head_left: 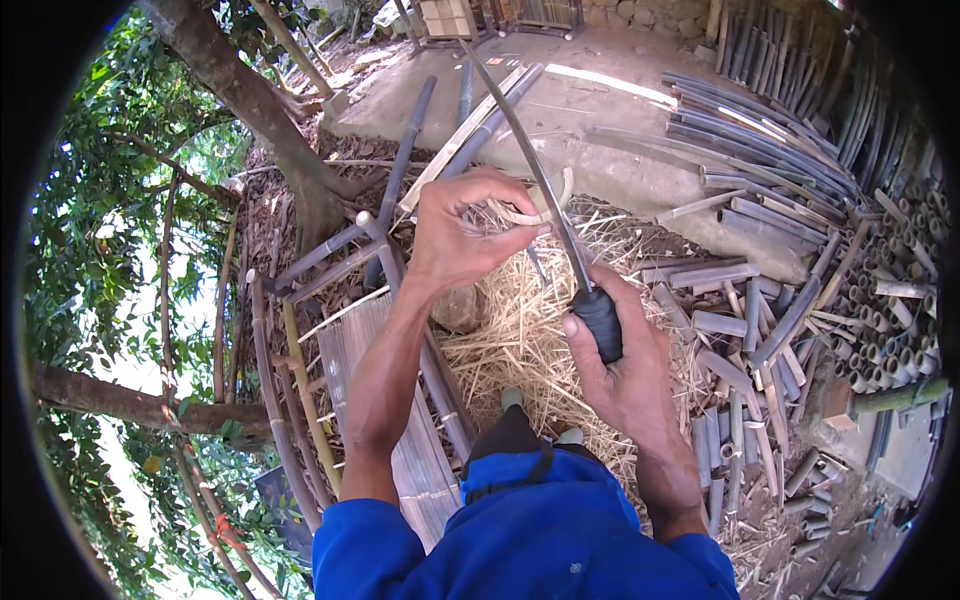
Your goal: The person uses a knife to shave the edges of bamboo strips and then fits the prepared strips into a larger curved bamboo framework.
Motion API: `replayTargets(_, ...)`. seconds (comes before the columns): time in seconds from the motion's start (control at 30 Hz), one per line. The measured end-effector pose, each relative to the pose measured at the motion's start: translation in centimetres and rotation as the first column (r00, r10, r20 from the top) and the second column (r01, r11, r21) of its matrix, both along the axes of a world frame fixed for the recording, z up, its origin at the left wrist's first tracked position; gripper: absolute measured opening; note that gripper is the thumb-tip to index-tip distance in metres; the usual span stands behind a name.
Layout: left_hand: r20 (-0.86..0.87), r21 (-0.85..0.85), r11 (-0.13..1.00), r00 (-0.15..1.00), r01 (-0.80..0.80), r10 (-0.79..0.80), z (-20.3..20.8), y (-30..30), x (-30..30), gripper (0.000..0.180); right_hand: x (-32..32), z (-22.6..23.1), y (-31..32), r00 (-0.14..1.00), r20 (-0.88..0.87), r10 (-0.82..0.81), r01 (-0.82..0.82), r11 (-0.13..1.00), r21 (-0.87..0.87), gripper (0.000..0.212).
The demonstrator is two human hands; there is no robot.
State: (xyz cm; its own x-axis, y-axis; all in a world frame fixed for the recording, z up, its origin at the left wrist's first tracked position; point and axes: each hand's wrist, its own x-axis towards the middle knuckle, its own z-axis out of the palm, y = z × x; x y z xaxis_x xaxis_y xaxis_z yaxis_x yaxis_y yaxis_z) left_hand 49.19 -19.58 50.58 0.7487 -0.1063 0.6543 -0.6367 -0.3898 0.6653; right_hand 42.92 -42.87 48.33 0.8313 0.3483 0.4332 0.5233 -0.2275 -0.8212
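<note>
My left hand (465, 225) pinches a pale, curved bamboo strip (525, 218) between thumb and fingers. The strip's free end bends up beside the blade of a long machete (540, 165). Around the machete's black wrapped handle (598, 325) my right hand (632, 365) is closed, with the thumb along its near side. The blade slants up and to the left, past the left fingertips. Strip and blade overlap in the picture; whether they touch I cannot tell.
Pale shavings (530, 330) cover the ground below my hands. A bamboo bench (400, 430) stands at left, near a tree trunk (270, 120). Bamboo poles (750, 140) lie at the far right, with cut pieces (720, 270) and stacked short tubes (890, 330) nearer.
</note>
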Motion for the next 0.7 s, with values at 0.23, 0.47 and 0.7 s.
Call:
replayTargets(0.23,-0.003,0.016,1.000,1.000,-0.013,0.013,0.2,-0.4,-0.5,0.020,-0.5,-0.1,0.1,0.999,-0.038,0.016,-0.015,1.000,0.015,0.046)
replayTargets(0.47,-0.006,0.003,1.000,1.000,0.010,-0.010,0.1,-0.8,-0.2,0.021,-0.6,0.1,-0.4,0.991,-0.126,0.039,-0.039,0.999,0.003,0.046)
replayTargets(0.7,0.003,0.016,1.000,1.000,0.004,-0.004,-0.1,-1.3,0.0,0.022,-0.4,-0.4,-1.0,0.994,-0.103,0.029,-0.028,1.000,0.011,0.045)
